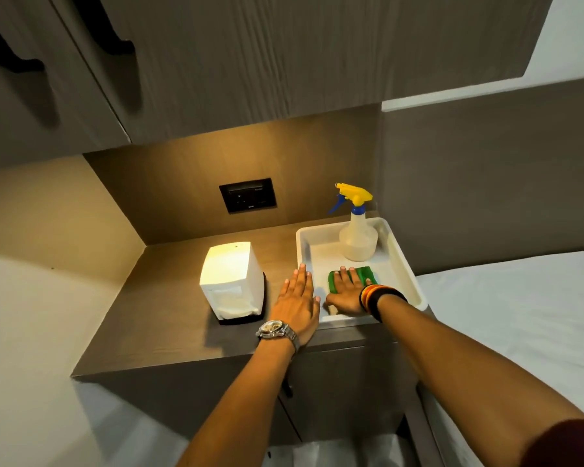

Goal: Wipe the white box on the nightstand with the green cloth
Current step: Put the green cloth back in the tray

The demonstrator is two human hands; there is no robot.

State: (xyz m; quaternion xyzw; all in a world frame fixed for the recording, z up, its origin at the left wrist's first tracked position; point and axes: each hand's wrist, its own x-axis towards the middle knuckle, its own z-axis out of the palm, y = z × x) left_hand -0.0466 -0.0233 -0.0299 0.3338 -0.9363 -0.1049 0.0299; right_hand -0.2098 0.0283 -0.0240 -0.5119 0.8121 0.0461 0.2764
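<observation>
Lamplit from above, the wooden nightstand (169, 291) carried the white box (231, 281) at its left, untouched. Right hand (346, 293) lay flat on the green cloth (363, 274) in the white tray (407, 264), apparently to gather it; left hand (295, 303) rested beside, spread and empty.

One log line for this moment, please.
phase: reach | right hand: flat on cloth in tray | left hand: open, empty | box: untouched

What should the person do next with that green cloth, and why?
Probably close the right hand on the green cloth and lift it from the white tray: the hand lies flat on it, and the white box sits apart, untouched.
</observation>
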